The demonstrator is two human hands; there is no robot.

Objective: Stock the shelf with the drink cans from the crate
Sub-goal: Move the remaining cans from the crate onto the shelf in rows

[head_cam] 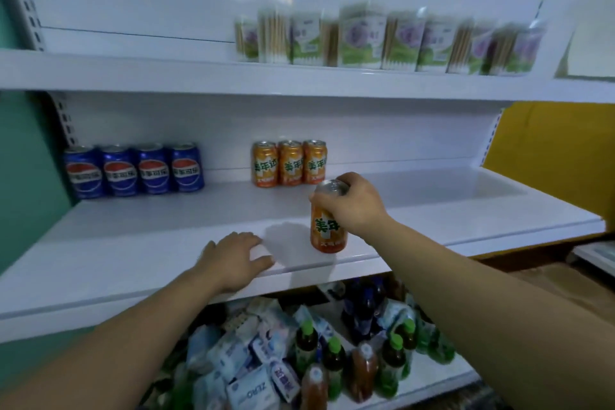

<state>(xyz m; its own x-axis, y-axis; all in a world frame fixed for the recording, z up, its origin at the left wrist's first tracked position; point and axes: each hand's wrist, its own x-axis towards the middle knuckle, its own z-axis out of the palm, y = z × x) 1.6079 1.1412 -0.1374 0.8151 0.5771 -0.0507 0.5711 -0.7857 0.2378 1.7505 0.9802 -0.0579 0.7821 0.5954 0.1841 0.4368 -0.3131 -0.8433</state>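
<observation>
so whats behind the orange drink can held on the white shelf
Three orange cans stand in a row at the white back panel. The right hand gripping the held can hides the shelf just behind.

On the middle shelf [133, 243], a row of four cans [134, 170] is lined up far left and a row of three cans [290, 163] far centre. Near the front edge, a single can [327, 230] is gripped at its top by the right hand [349, 203]; the left hand [233, 256] is laid just left of it. Packs [382, 40] are ranged on the upper shelf [133, 70], right; bottles [332, 356] and packets [246, 359] are heaped below.
</observation>
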